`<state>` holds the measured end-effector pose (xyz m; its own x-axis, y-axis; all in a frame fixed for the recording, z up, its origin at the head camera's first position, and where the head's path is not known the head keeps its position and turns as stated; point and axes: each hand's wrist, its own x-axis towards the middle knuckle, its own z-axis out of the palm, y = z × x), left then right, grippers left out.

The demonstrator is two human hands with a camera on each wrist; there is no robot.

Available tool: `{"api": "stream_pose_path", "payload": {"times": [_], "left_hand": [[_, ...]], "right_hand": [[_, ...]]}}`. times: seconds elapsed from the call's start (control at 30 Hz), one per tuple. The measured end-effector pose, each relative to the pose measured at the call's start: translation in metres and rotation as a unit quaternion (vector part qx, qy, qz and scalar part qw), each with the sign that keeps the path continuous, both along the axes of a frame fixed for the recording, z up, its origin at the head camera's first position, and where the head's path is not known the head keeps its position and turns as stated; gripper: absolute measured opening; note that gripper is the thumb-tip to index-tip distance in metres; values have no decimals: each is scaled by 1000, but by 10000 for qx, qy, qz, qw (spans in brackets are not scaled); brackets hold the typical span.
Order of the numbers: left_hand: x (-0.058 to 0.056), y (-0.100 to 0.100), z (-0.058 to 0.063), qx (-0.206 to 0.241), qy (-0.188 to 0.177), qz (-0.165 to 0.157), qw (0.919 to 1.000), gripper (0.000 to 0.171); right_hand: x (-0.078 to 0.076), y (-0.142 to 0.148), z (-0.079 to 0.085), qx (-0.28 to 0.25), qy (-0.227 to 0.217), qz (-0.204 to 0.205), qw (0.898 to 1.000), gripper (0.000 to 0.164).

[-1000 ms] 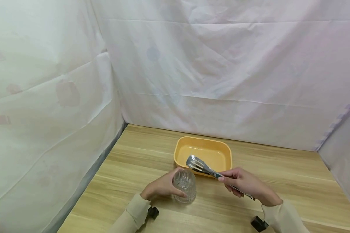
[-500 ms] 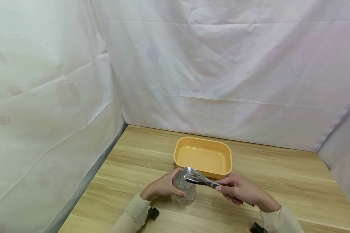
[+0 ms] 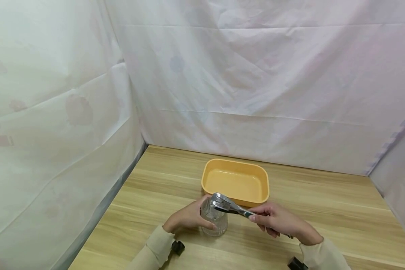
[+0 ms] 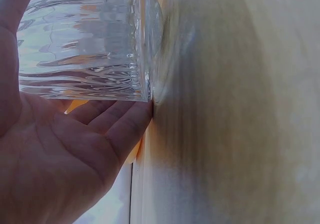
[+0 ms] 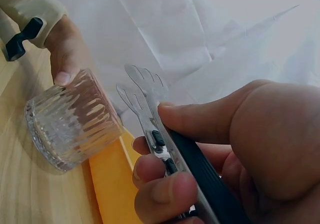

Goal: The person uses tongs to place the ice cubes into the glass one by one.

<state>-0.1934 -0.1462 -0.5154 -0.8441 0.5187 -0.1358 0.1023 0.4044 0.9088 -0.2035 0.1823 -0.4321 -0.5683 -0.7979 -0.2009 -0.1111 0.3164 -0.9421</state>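
Observation:
A clear ribbed drinking glass point(image 3: 215, 226) stands upright on the wooden table, with my left hand point(image 3: 188, 216) around it. The left wrist view has the fingers behind the glass point(image 4: 85, 49) and its base on the tabletop. My right hand point(image 3: 281, 220) holds metal serving tongs point(image 3: 227, 206) with dark handle inserts. Over the mouth of the glass, the slotted tong heads slant leftward. Seen from the right wrist, those heads point(image 5: 142, 87) sit slightly apart, and nothing shows between them. Whether the glass contains anything cannot be made out.
A yellow-orange rectangular container point(image 3: 237, 182) sits just behind the glass, with nothing visible inside. The wooden table point(image 3: 330, 202) extends to both sides. Pale hanging cloth point(image 3: 256, 82) encloses the back and sides.
My right hand has brought the tongs down and toward me, from over the container to over the glass. In the last half second they barely shift. The left hand stays on the glass.

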Motion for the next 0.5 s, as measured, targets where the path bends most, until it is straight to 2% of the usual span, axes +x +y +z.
{"api": "stream_pose_path", "payload": {"times": [0.13,0.3,0.37,0.5], "left_hand": [[0,0,0,-51,13,49,10000,87],[1,0,0,-84,25,94,9999,84],[1,0,0,-42,9,82,10000,83],[1,1,0,50,-19,58,10000,83]], "right_hand": [[-2,1,2,91,79,-99,9999,25],[-6,4,4,396,257,-416,9980,32],[-8,5,6,595,406,-606,9956,37],[-12,6,9,1074,991,-961,9846,45]]}}
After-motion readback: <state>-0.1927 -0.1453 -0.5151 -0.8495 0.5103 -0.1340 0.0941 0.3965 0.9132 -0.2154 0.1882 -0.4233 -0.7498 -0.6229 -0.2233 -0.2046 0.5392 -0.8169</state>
